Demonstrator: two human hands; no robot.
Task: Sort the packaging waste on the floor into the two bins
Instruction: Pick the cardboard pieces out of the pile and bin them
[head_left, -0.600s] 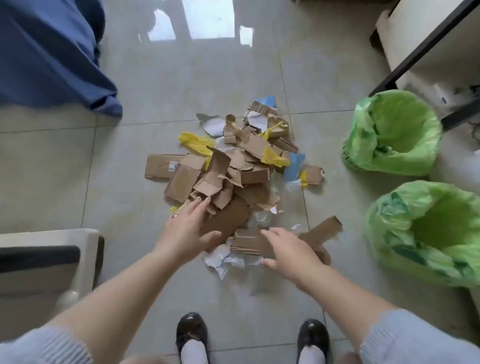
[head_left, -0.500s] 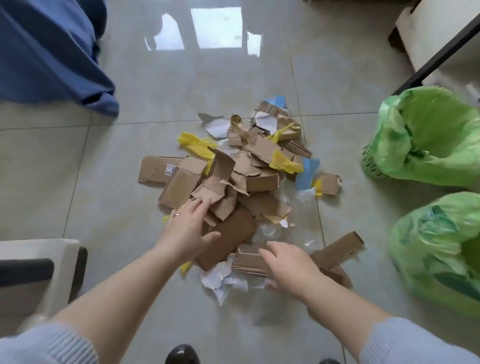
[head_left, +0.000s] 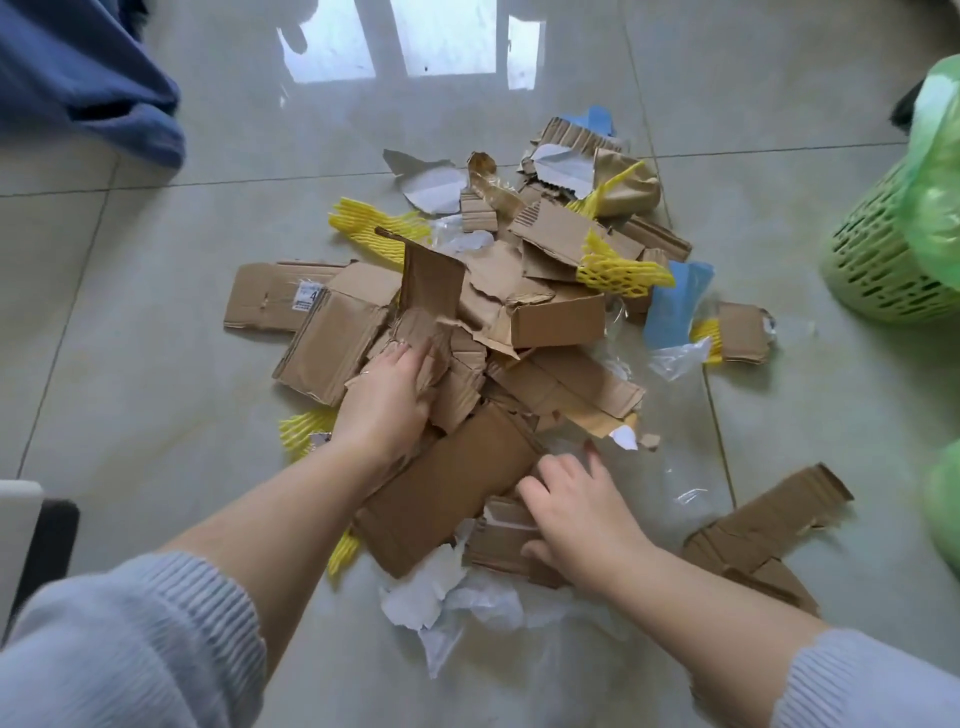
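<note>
The packaging waste lies heaped on the tiled floor (head_left: 156, 415), directly under and ahead of both hands. The left hand (head_left: 387, 400) is buried in the middle of the heap, its fingers curled into torn cardboard pieces (head_left: 441, 364) that are gripped from above. The right hand (head_left: 576, 512) lies lower and nearer the body, fingers loosely spread over a corrugated strip (head_left: 501, 545); whether the thumb has closed under that strip cannot be told, so it is judged to be resting rather than gripping.

Between the two hands a large flat cardboard panel (head_left: 447, 488) is seen. It is judged light and fairly stiff, best taken along a long edge, since a pinch at a torn corner would probably fold it. Several pieces could be stacked and lifted together.

Beyond the left hand, yellow foam netting (head_left: 618, 270) is caught among the card; it is judged soft, springy and almost weightless, so it can be plucked anywhere. Clear plastic film (head_left: 675, 358), past the right hand, and crumpled white paper (head_left: 421, 592), below both hands, are judged limp and slippery, better gathered by bunching than by pinching.

A green latticed bin (head_left: 878, 260) lined with a green bag stands well to the right of the right hand, and a second green bag (head_left: 945, 509) is cut off at the frame edge.
</note>
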